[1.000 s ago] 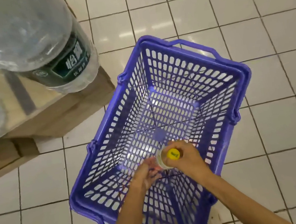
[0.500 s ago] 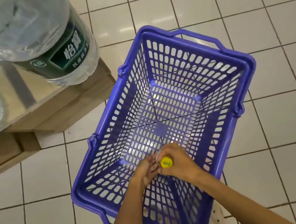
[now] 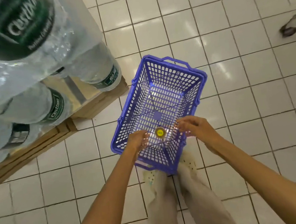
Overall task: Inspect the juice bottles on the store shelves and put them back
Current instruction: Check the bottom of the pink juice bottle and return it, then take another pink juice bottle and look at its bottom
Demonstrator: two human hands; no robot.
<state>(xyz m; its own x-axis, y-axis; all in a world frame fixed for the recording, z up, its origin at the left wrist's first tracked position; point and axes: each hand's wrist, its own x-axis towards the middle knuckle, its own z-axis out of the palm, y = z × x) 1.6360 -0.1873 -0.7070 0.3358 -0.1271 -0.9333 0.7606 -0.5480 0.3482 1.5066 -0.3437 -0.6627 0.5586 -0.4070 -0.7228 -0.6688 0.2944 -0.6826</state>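
Single head view, looking steeply down from standing height at a basket [image 3: 198, 79] on the tiled floor [image 3: 257, 116]. Forearms reaching in from the bottom edge. Water bottles [image 3: 22, 53] looming close, upper left.

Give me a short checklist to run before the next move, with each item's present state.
1. Bottle inside the basket: ok, its yellow cap faces up near the basket's near end.
2. Bottle upright: ok, as far as the top-down view shows.
3. Left hand free: ok, fingers relaxed beside the bottle, holding nothing.
4. Right hand free: ok, open above the basket's right rim.
5. Basket steady on the floor: ok, it sits flat on the tiles.
6. Bottle label checked: cannot tell, only the cap shows.
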